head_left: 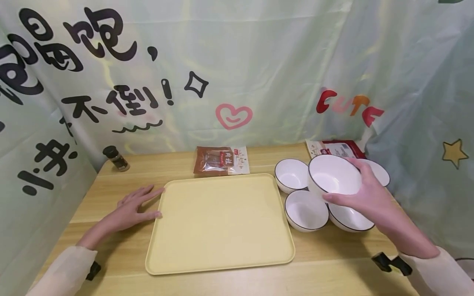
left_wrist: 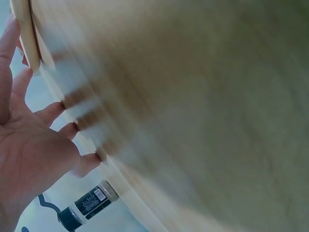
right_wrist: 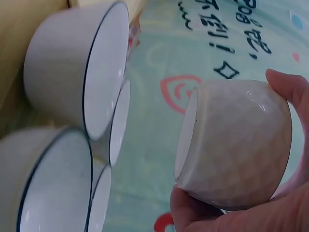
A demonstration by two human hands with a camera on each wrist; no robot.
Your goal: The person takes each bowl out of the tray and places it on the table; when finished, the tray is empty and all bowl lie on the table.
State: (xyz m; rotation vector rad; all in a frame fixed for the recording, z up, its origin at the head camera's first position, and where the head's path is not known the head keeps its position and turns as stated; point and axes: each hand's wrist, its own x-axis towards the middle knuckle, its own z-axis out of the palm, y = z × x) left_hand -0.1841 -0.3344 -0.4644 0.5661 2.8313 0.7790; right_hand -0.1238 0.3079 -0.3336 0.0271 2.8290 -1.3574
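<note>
My right hand (head_left: 375, 197) grips a white bowl (head_left: 335, 174) with a dark rim, thumb and fingers at opposite sides. In the right wrist view this bowl (right_wrist: 236, 145) shows a diamond-patterned outside and is held apart from the others. Below and around it stand several matching bowls (head_left: 306, 209) on the table. To the left, a yellow rectangular tray (head_left: 222, 226) lies flat, its surface bare. My left hand (head_left: 127, 213) rests by the tray's left edge, fingers spread and thumb touching the rim. The left wrist view shows this hand's (left_wrist: 34, 150) fingertips on the tabletop.
Behind the tray lies a brown and white packet (head_left: 221, 161). Another red and white packet (head_left: 342, 148) is partly hidden behind the bowls. A small black-capped spice jar (head_left: 116, 158) stands at the back left. Printed cloth (head_left: 259, 74) walls in the wooden table (head_left: 326, 271).
</note>
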